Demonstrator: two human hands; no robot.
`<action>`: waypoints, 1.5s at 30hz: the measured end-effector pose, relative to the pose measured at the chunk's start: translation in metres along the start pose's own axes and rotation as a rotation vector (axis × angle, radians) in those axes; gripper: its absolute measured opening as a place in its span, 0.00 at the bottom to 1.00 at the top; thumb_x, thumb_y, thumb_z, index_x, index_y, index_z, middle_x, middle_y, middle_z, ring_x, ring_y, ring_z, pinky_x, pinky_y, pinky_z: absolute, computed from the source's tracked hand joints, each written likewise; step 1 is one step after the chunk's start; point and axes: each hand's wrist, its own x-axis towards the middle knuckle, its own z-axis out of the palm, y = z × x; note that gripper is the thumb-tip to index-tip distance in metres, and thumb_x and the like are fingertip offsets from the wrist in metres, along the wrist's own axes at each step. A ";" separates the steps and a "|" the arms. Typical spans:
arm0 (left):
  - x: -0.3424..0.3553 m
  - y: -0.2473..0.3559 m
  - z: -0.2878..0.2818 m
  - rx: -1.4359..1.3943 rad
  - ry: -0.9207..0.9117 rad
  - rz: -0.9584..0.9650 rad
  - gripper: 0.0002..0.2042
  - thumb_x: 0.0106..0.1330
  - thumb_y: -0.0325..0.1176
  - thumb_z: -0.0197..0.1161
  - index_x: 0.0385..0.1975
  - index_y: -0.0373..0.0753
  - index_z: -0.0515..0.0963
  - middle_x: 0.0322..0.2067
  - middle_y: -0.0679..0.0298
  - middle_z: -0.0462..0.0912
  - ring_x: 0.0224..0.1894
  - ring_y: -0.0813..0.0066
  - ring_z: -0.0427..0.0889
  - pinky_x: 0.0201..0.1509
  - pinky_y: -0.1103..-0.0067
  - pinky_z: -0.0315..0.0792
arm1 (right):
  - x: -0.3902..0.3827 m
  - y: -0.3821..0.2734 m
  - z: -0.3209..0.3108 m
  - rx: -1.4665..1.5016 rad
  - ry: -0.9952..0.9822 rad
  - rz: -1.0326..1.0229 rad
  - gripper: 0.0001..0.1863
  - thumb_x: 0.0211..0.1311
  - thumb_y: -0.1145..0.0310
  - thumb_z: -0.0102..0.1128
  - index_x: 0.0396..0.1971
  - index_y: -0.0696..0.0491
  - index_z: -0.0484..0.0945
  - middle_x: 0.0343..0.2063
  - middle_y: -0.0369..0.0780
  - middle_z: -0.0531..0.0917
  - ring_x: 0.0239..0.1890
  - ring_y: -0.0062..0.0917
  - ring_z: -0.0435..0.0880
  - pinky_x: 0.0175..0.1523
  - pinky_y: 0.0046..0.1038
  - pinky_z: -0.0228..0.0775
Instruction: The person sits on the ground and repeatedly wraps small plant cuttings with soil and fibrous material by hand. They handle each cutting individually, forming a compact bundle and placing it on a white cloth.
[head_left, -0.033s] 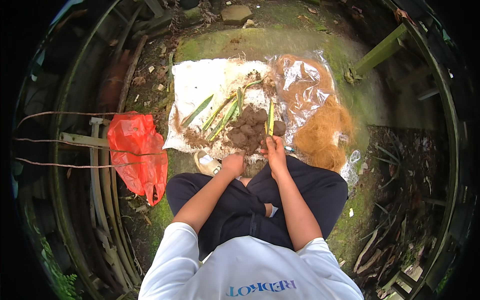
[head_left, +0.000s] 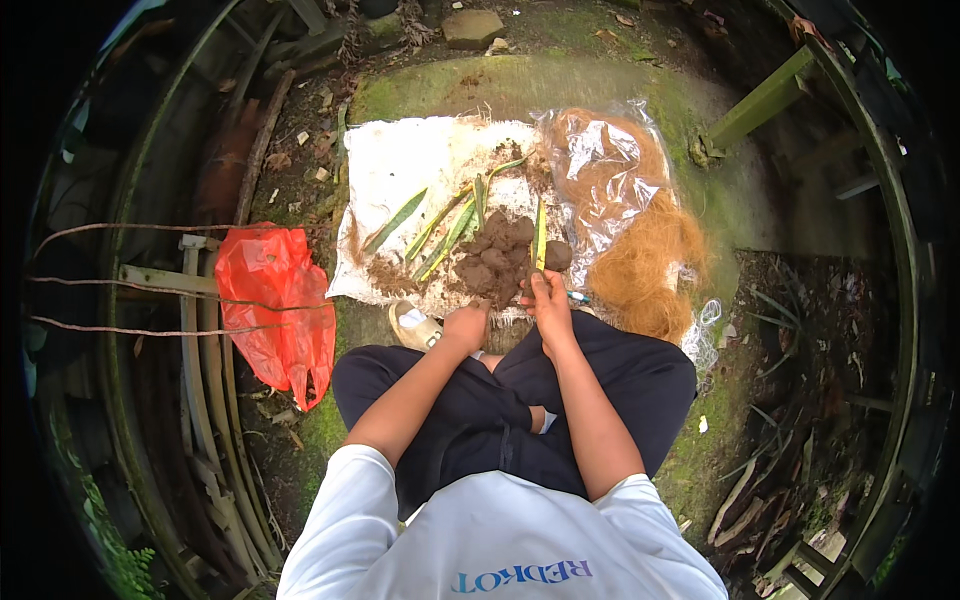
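- Leaf (head_left: 541, 232): long, narrow, straight, green centre with yellow edges, tapering to a tip that points away from the person.
- Leaf position: over the sack (head_left: 393, 160), at the right side of the soil (head_left: 495, 258), lower end in the right hand (head_left: 547, 298).
- Right hand: thumb and fingers pinch the leaf near its lower end.
- Left hand (head_left: 467, 327): fingers curled, at the near edge of the soil. Can't tell if it grips anything; fingertips hidden.
- Soil: dark brown, damp-looking, clumped into one lumpy heap.
- Other leaves (head_left: 396, 222): same green and yellow type, lying at angles left of and beyond the soil.
- Writing: large blue-to-purple letters across the white shirt (head_left: 520, 515), upside down in this view.
- Sack: white, woven, frayed near edge, dirt smears around the soil, far left part blown out by light.
- Fibre (head_left: 650, 250): orange-brown, right of the soil, part inside a clear bag (head_left: 612, 150), part loose in a fluffy pile.
- Under it all: slab (head_left: 440, 90), grey with green moss.
- Around: red bag (head_left: 265, 265) left of the sack, crumpled; thin rods (head_left: 150, 228) reach across to it. Mossy post (head_left: 762, 112) at far right, dark littered ground both sides.
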 end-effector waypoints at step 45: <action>0.008 -0.003 -0.031 -1.720 -0.038 -0.177 0.23 0.78 0.54 0.45 0.51 0.39 0.74 0.39 0.65 0.79 0.37 0.77 0.80 0.46 0.78 0.75 | -0.011 0.033 0.033 -1.086 -0.159 -0.631 0.32 0.63 0.58 0.61 0.66 0.50 0.67 0.65 0.45 0.67 0.67 0.42 0.63 0.69 0.44 0.51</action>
